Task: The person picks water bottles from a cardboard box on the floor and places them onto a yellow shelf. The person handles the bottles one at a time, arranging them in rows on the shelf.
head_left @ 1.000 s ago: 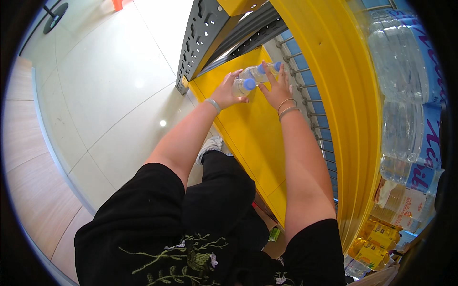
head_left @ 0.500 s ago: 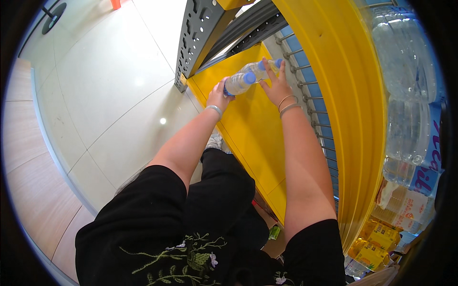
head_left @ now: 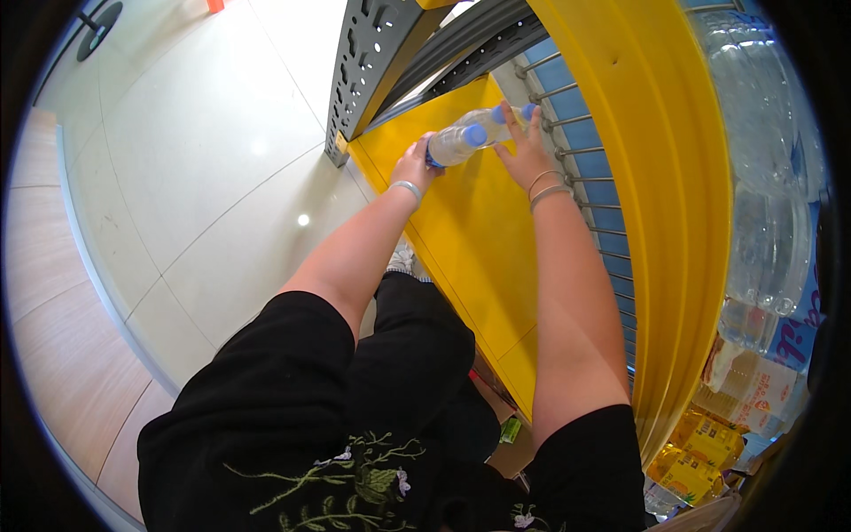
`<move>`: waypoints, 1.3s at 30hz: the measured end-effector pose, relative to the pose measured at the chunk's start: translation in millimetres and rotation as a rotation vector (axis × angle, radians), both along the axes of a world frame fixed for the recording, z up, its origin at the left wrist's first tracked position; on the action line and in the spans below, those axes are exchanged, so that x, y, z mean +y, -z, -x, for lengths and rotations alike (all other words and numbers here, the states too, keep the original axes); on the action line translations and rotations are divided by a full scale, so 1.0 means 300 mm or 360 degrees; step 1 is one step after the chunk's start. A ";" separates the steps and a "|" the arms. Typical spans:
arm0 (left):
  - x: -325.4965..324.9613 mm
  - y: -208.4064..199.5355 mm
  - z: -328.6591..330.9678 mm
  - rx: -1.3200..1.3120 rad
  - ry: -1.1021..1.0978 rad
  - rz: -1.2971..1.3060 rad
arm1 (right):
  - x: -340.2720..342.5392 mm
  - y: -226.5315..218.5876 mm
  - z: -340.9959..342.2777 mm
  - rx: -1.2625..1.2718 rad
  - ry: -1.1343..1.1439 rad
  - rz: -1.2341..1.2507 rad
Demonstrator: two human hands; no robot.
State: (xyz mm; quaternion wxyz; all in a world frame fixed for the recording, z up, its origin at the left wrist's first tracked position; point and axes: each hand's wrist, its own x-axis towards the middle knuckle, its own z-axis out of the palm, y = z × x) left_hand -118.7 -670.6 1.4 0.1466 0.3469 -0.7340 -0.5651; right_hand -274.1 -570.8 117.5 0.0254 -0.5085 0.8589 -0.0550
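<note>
On the yellow shelf board, several clear water bottles with blue caps stand in a row at the far end. My left hand is wrapped round the nearest bottle from its left side. Behind it is a second bottle, close to another blue cap. My right hand reaches in at the right of the row, its fingers stretched out and thumb apart, with the fingertips at the caps of the farther bottles. The lower parts of those bottles are hidden.
A grey perforated upright stands at the shelf's far left corner. Wire rods run along the back. Close on the right, a yellow upper shelf edge overhangs, carrying packs of large bottles and yellow-labelled drinks.
Both hands have shifted slightly to the right, toward the wire back. The nearest bottle has moved right and a little farther away with my left hand, and the other caps have shifted right too.
</note>
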 end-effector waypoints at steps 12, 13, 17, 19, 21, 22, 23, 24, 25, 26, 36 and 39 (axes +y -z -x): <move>-0.009 0.069 0.088 -0.0086 0.0103 -0.0021 | -0.001 -0.033 0.043 -0.0036 0.0072 -0.0119; -0.012 0.070 0.089 -0.0113 0.0118 -0.0030 | -0.006 -0.040 0.041 -0.0069 0.0093 -0.0147; -0.026 0.104 0.093 -0.0107 0.0195 0.0002 | -0.023 -0.046 0.053 -0.0094 0.0075 -0.0118; -0.022 0.072 0.090 -0.0189 0.0210 0.0013 | -0.020 -0.038 0.060 -0.0132 0.0082 -0.0050; -0.015 0.030 0.081 -0.0413 0.0171 -0.0003 | -0.027 -0.032 0.054 -0.0138 0.0114 -0.0013; -0.018 0.033 0.079 -0.0394 0.0186 0.0003 | -0.035 -0.033 0.044 -0.0144 0.0128 0.0006; -0.021 0.039 0.078 -0.0374 0.0201 0.0009 | -0.040 -0.035 0.038 -0.0137 0.0138 0.0017; -0.021 0.042 0.074 -0.0357 0.0218 0.0013 | -0.041 -0.034 0.033 -0.0133 0.0150 0.0026; -0.021 0.040 0.073 -0.0366 0.0210 0.0016 | -0.042 -0.033 0.029 -0.0128 0.0162 0.0035; -0.021 0.035 0.073 -0.0375 0.0202 0.0020 | -0.042 -0.032 0.030 -0.0133 0.0157 0.0039; 0.009 0.021 0.054 -0.0287 0.0111 0.0072 | -0.036 -0.033 0.024 -0.0078 0.0152 0.0044; 0.017 0.000 0.045 -0.0300 0.0078 0.0006 | -0.032 -0.030 0.018 -0.0041 0.0175 0.0037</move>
